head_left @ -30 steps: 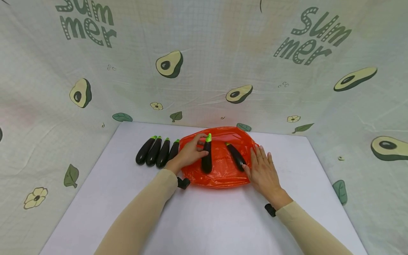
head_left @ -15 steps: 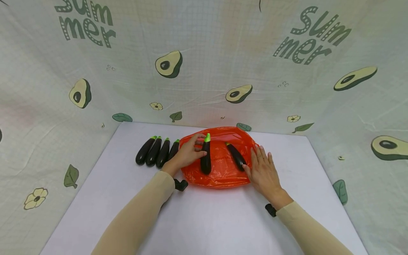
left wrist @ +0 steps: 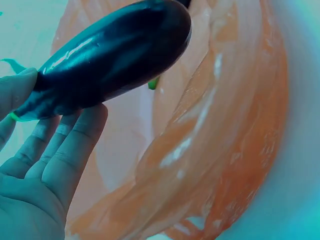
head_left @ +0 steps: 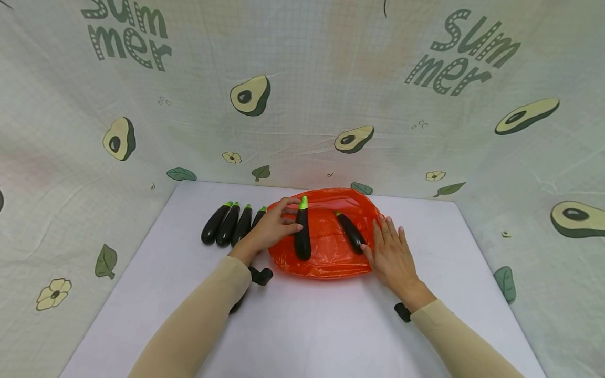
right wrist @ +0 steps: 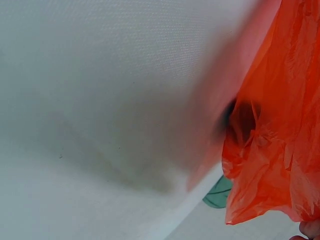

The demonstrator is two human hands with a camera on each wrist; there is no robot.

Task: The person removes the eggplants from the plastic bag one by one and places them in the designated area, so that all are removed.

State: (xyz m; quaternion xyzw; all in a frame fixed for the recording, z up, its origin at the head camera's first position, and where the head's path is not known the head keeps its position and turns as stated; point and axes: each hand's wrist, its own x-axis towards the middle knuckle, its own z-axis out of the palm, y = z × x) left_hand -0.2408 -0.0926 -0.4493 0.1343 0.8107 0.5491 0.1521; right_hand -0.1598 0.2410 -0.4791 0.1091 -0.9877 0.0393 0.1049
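Note:
My left hand (head_left: pixel 271 227) pinches a dark eggplant (head_left: pixel 302 231) with a bright green stem, held over the left half of an open red plastic bag (head_left: pixel 326 265). In the left wrist view, thumb and fingers grip the stem end of this eggplant (left wrist: pixel 115 60), its rounded end pointing away. A second eggplant (head_left: pixel 351 232) lies in the right half of the bag. My right hand (head_left: pixel 393 260) rests along the bag's right edge with straight fingers. Mostly bag (right wrist: pixel 280 125) fills the right side of the right wrist view, with a fingertip at the lower corner.
Several more eggplants (head_left: pixel 228 224) lie side by side on the white table (head_left: pixel 312 325), left of the bag, partly behind my left hand. A cloth (head_left: pixel 302 94) printed with avocados hangs behind and beside the table.
My left hand has shifted slightly left with the eggplant, which hangs a little more tilted. My right hand and the eggplant in the bag have stayed nearly still.

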